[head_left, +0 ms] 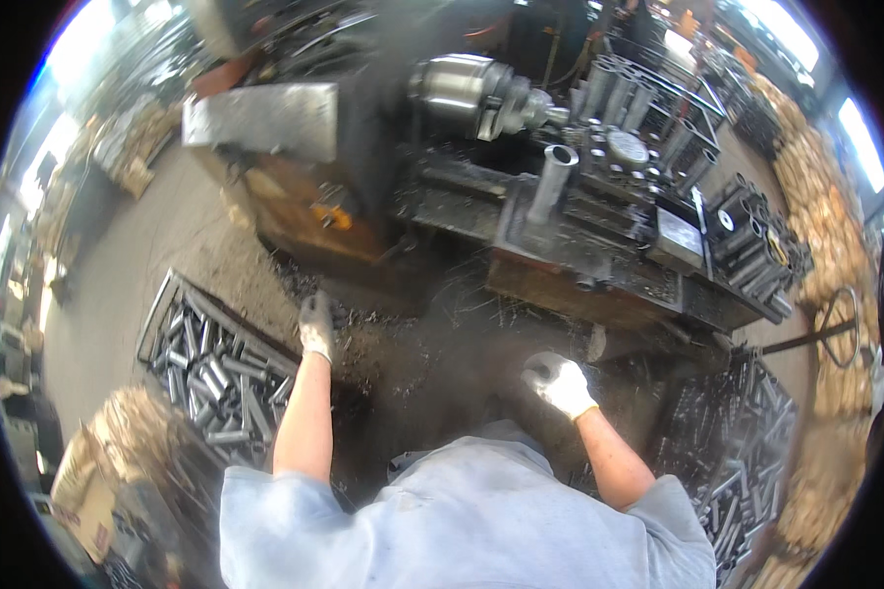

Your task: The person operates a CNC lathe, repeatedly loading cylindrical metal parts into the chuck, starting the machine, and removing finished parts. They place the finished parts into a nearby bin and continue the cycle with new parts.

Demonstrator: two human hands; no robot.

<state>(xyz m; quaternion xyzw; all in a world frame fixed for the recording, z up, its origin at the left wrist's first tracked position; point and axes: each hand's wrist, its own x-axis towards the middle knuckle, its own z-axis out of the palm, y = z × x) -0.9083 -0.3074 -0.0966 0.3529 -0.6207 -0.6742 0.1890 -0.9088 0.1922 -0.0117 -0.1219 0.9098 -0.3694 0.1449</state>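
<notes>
My left hand, in a pale work glove darkened at the fingers, reaches forward above the floor, near a metal bin full of short metal tubes. Its fingers look stretched out, and I see nothing in them. My right hand, gloved the same way, hangs in front of the lathe. Those fingers are loosely bent and apart, their tips dark and a little blurred, with no held thing visible. Beyond it, a grey metal tube stands upright on the lathe, near the shiny chuck.
Several tubes stand grouped at the lathe's right end. A handle with a bent loop juts out at the right. More metal pieces fill a container at lower right. Dark shavings litter the floor. Stacked sacks line the right side.
</notes>
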